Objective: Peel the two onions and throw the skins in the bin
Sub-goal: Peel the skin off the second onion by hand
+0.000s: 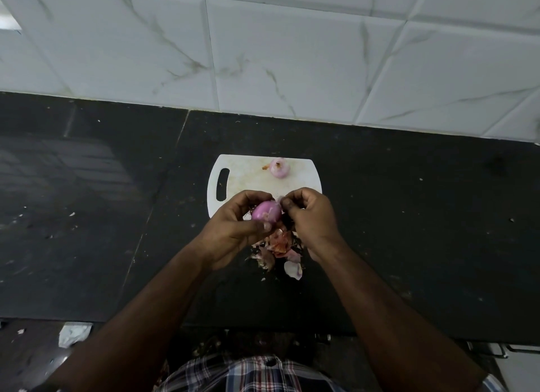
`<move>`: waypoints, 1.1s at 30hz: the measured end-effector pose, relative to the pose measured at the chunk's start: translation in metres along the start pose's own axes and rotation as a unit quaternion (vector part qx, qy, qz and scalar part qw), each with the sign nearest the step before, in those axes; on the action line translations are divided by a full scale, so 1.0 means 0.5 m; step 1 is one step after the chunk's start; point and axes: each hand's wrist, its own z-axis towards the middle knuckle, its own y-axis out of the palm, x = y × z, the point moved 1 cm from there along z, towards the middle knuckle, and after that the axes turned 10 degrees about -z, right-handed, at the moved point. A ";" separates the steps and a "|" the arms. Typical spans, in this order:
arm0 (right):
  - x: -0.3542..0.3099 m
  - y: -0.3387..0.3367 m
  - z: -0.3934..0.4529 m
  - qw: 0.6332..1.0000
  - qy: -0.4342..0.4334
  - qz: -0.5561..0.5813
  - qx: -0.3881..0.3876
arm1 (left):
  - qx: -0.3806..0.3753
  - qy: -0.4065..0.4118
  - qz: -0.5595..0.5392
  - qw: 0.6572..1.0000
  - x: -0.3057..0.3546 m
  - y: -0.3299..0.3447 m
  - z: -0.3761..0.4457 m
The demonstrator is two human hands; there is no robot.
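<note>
While the fingers [264, 226] of the left hand [233, 228] curl round a purple onion [266, 212], with the thumb pressed along its near side, the fingertips of the right hand [309, 216] pinch a thin pale shred of skin [279, 199] at the onion's far right end. Both hands hover over the near edge of a white cutting board [248, 172], and the held onion sits between them, lifted clear of the board.

Below the hands, a heap of peeled skins [279, 245] lies on the dark table [409, 216], just off the board's near edge; one larger pale piece [293, 269] rests at the heap's near side. A second onion [279, 167], peeled and pinkish, sits on the board close to its far edge, well apart from the hands. Its handle slot [223, 184] is toward the board's left edge.

Small flecks are scattered over the table. White marbled tiles [263, 55] rise behind its far edge. At the near edge a checked shirt [254, 374] shows, and a crumpled white scrap [73, 334] lies lower left.
</note>
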 end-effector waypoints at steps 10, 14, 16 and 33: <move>0.025 -0.012 -0.015 0.980 -0.062 -0.186 -0.021 | 0.001 0.041 -0.058 0.997 0.009 -0.002 -0.008; 0.013 -0.028 -0.024 0.976 -0.074 -0.191 -0.074 | -0.002 0.028 -0.099 0.995 0.026 -0.011 -0.011; -0.001 -0.034 -0.025 0.982 -0.075 -0.157 -0.070 | -0.004 0.021 -0.103 0.994 0.022 -0.016 -0.013; -0.004 -0.011 -0.027 0.989 -0.084 0.057 -0.111 | 0.000 -0.025 0.070 0.997 0.017 -0.024 -0.014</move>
